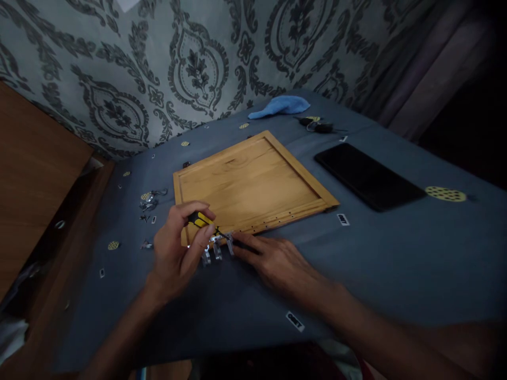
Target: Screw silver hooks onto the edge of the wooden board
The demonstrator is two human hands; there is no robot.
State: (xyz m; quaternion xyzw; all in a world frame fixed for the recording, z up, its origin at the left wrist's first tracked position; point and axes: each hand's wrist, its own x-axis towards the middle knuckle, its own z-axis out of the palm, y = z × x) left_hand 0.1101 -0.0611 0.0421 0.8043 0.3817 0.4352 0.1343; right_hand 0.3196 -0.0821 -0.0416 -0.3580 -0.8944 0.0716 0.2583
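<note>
A yellow and black screwdriver [204, 220] is gripped in my left hand [176, 248]. Its shaft slants down to the right, its tip beside a metal hinge [231, 246] on the near edge of a wooden panel [237, 184]. The fingertips of my right hand [273, 258] are closed at that hinge; their exact grip is partly hidden. Two more hinges stick out to its left, one of them the middle hinge [217, 250]. A row of small dark holes runs along the panel's near edge to the right.
Loose metal hinges [149, 201] and small metal pieces [147, 244] lie left of the panel. To its right is a black phone-like slab [368, 177]. Behind it are a blue cloth [282, 105] and a dark tool-like object [317, 125]. A patterned wall closes off the back.
</note>
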